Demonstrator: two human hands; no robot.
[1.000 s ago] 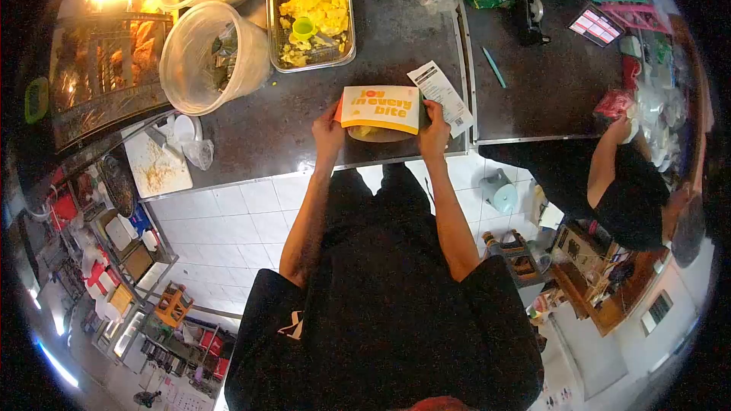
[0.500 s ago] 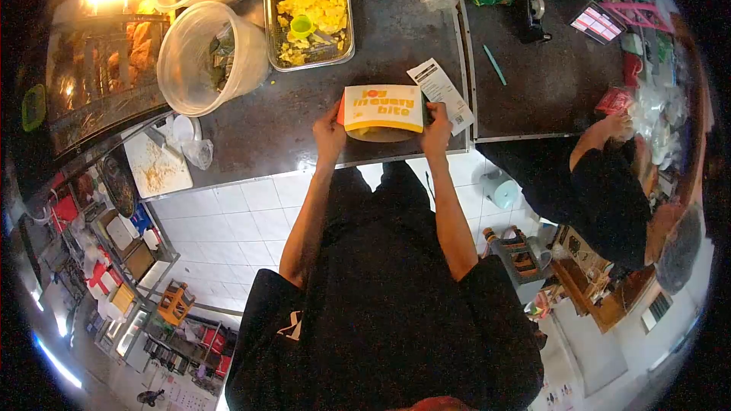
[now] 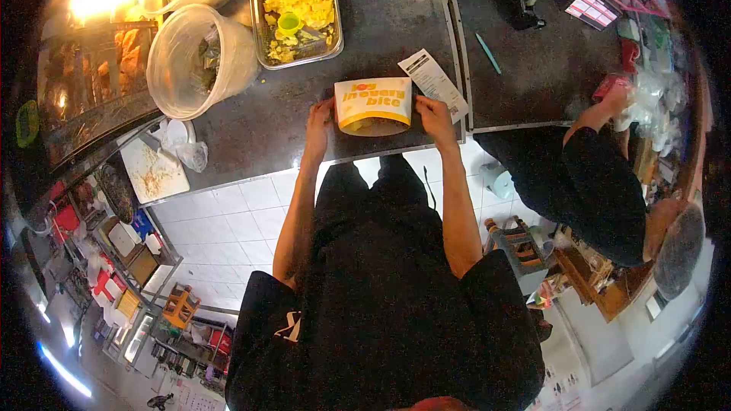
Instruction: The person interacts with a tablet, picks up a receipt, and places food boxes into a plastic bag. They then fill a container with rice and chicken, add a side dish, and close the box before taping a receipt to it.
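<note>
A white and yellow paper food box [image 3: 373, 99], printed with "joy in every bite", is at the counter's front edge between my hands. Its near side gapes, and something yellowish shows dimly inside. My left hand [image 3: 318, 128] grips the box's left side with bent fingers. At the opposite side, my right hand [image 3: 435, 118] pinches the right edge. Just behind the right hand lies a printed paper slip [image 3: 432, 84]. Farther back stands a clear tray [image 3: 337, 42] of yellow food pieces, with a small green cup [image 3: 288, 23] in it.
A large clear plastic tub [image 3: 166, 68] lies left of the tray, near a lit glass case [image 3: 99, 84]. A white cutting board [image 3: 156, 171] is at the left corner. On the right counter are a pen [image 3: 489, 53] and a phone-like screen [image 3: 592, 9]. A co-worker's arm [image 3: 594, 118] reaches in there.
The box has tipped slightly, so more of its open near side shows. Both hands stay at its sides, with fingers shifted a little. The whole view has moved slightly.
</note>
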